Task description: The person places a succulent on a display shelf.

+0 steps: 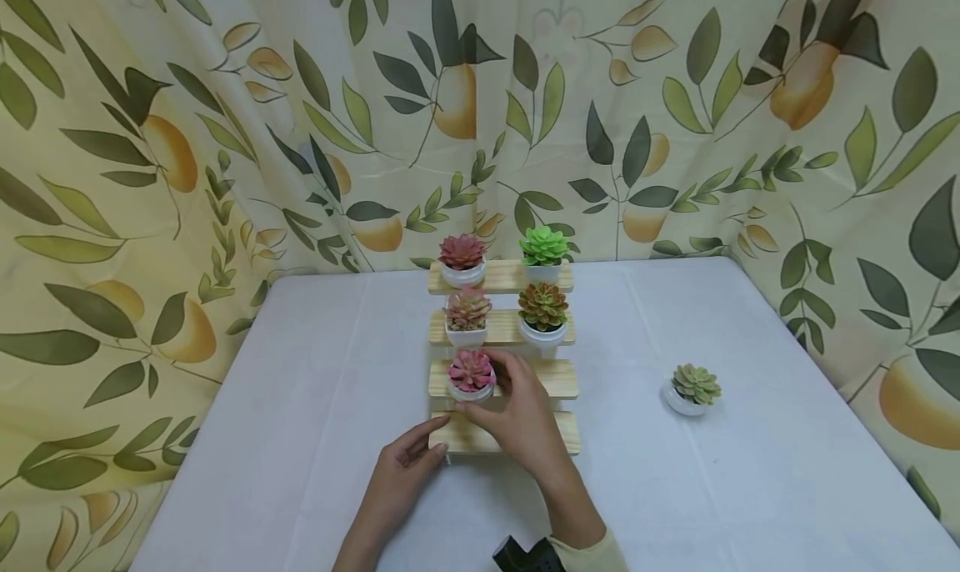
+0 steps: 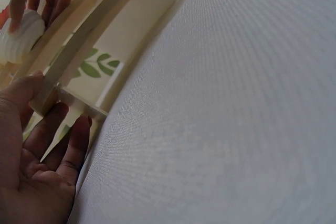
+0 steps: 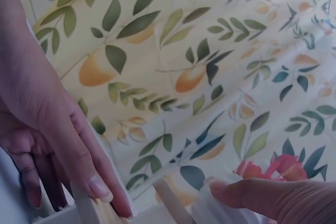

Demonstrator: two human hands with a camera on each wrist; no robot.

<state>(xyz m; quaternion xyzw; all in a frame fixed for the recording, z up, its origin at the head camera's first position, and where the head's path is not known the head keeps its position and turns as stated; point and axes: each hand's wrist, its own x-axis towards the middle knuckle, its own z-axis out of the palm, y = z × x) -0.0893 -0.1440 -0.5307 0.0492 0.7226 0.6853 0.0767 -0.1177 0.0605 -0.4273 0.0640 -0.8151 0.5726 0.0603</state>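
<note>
A tiered wooden plant stand (image 1: 562, 433) with several pale slats stands on the table. My right hand (image 1: 525, 413) holds a small white pot with a pink succulent (image 1: 471, 370) at the left of the second slat from the front, thumb on the near side and fingers behind. In the right wrist view, the thumb (image 3: 262, 195) lies against the pot. My left hand (image 1: 401, 472) grips the left end of the front slat; in the left wrist view its thumb (image 2: 23, 90) lies on the slat's upper side, other fingers below.
On the top slat sit a dark red succulent (image 1: 462, 253) and a bright green one (image 1: 544, 247). Below them are a pinkish succulent (image 1: 467, 312) and a brown-green one (image 1: 543, 307). A pale green potted succulent (image 1: 695, 385) stands alone on the white-covered table (image 1: 637, 489). A leaf-patterned curtain (image 1: 300, 180) surrounds it.
</note>
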